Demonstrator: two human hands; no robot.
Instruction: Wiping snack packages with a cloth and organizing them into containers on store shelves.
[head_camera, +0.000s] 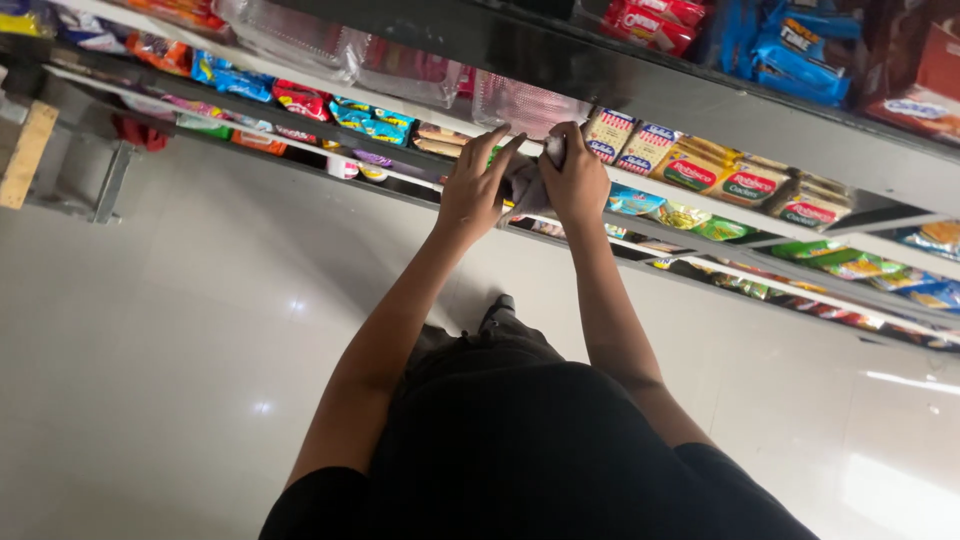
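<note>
Head view, looking down past the person's dark shirt at a shop shelf. A grey cloth (527, 183) is being held between both hands at the front edge of the white shelf (690, 195), bunched up, so its full shape is not showing. The right hand (577, 178) is closing around the cloth's upper end, fingers curled, knuckles facing the shelf. The left hand (476, 185) is lying against the cloth's other side, fingers fairly straight and only narrowly spread; whether it is gripping or merely pressing, I cannot tell.

Just beyond the right hand, a row of yellow cracker boxes (720, 180) is standing in line along the shelf. Beyond the left hand, blue snack packets (372, 118) are lying flat. Below both hands, lower shelves are carrying green packets (720, 228).

Progress, as a judgement: the cloth is sitting at the shelf lip between the two product groups, so wiping appears to be under way here. No visible difference between wiped and unwiped stretches, so the remainder cannot be gauged. The pale tiled floor (180, 330) is reflecting ceiling light.
</note>
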